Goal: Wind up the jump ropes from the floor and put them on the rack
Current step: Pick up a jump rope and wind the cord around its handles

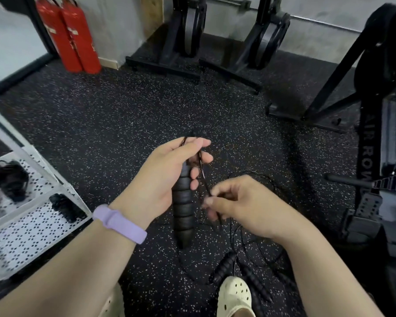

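My left hand [169, 175] grips the black ribbed handles [183, 209] of a jump rope, held upright above the floor. A thin dark cord [202, 177] runs from the top of the handles down to my right hand [242, 202], which pinches it between thumb and fingers. More cord [258, 248] lies loose on the speckled floor below. Other ribbed jump rope handles [224, 266] lie on the floor beside my shoe. The white perforated rack [32, 223] stands at the left, with wound black ropes [9, 177] on its shelves.
Two red fire extinguishers [69, 35] stand at the back left. Black exercise machines [188, 30] line the far wall, and an air rower [375, 138] stands at the right. My cream clog [236, 296] is at the bottom.
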Demonstrator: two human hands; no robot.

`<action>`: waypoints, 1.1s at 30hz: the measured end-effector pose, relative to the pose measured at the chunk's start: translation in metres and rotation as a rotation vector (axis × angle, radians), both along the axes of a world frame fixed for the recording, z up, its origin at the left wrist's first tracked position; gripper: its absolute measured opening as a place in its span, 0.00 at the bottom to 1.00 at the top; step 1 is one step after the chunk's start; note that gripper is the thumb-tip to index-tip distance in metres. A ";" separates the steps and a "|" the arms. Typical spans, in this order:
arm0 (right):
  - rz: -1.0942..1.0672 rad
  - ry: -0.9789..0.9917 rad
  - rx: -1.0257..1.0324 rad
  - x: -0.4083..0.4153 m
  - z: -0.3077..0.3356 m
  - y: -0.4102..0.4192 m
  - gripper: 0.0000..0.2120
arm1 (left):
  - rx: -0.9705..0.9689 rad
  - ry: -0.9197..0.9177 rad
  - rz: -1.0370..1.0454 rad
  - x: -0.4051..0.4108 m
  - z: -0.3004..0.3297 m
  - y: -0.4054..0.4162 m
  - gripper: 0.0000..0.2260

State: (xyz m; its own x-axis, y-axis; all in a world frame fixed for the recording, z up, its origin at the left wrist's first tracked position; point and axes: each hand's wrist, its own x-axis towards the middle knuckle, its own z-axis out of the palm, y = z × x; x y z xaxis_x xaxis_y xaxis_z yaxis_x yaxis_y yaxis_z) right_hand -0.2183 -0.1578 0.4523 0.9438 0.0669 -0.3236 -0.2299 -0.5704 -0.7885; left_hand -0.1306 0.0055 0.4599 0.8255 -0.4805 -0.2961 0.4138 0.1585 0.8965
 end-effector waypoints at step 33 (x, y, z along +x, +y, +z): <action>-0.932 -0.004 0.790 0.020 0.006 -0.046 0.15 | 0.427 -0.307 -0.391 0.007 -0.001 0.017 0.05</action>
